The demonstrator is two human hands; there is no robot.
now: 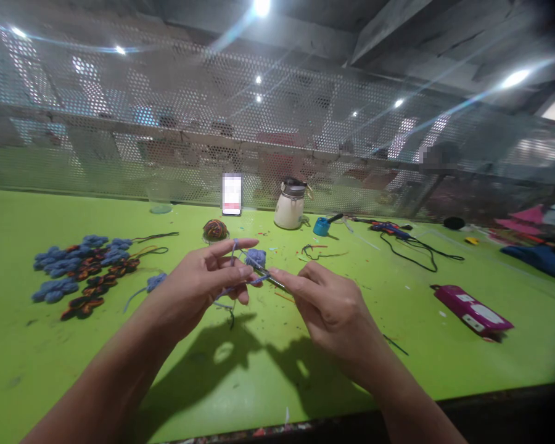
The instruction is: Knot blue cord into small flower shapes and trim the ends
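Note:
My left hand (197,280) pinches blue yarn (258,280) between thumb and fingers, with a strand looped over the raised index finger. A thin metal crochet hook (276,281) is gripped in my right hand (335,305), its tip meeting the yarn at my left fingertips. Just behind the fingertips shows a small blue yarn bundle (256,257); whether it is joined to the held strand I cannot tell. Left of my left wrist lies a small blue crocheted piece (156,282) with a loose tail. Beyond it are several blue crocheted flowers (55,262) and dark orange-black ones (83,305).
On the green table (213,394) stand a multicoloured yarn ball (216,230), a phone (232,194), a pale jug (289,206) and a blue pot (321,227). A dark cord (416,246) and magenta case (472,309) lie right. A perforated screen (189,154) rises behind.

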